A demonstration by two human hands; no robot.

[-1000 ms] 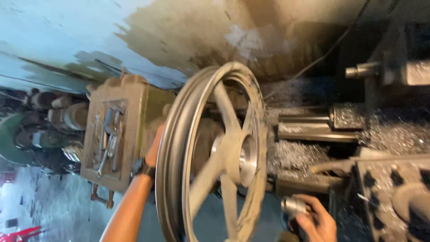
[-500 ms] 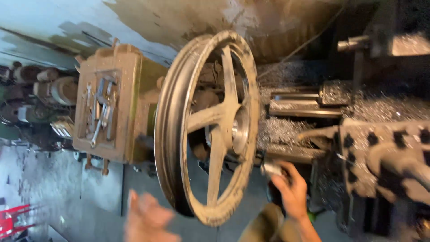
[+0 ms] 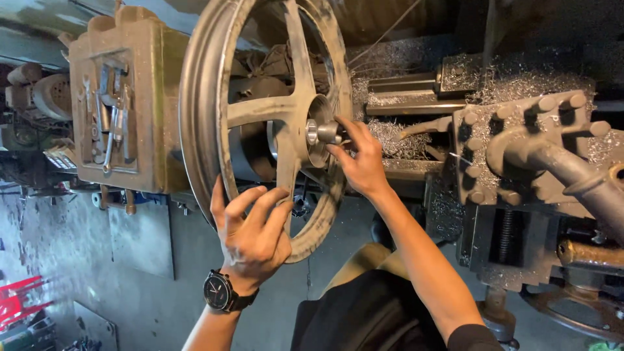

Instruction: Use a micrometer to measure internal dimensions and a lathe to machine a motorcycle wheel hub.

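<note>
Pinching the hub pin (image 3: 323,132), right hand (image 3: 361,162); left hand (image 3: 252,233), fingers spread, presses the wheel (image 3: 209,97).

Lathe bed (image 3: 416,97) carries spoked wheel (image 3: 214,130); metal shavings (image 3: 390,133) heaped on it beside tool post (image 3: 520,143)

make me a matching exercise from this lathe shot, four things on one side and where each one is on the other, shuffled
Things:
1. left hand
2. right hand
3. wristwatch
4. wrenches

Places:
A. hanging on the panel of the machine housing
B. at the short metal cylinder in the wheel's hub
C. on the rim of the spoked wheel
D. strapped round the left wrist

Pairs: 1-C, 2-B, 3-D, 4-A
</note>
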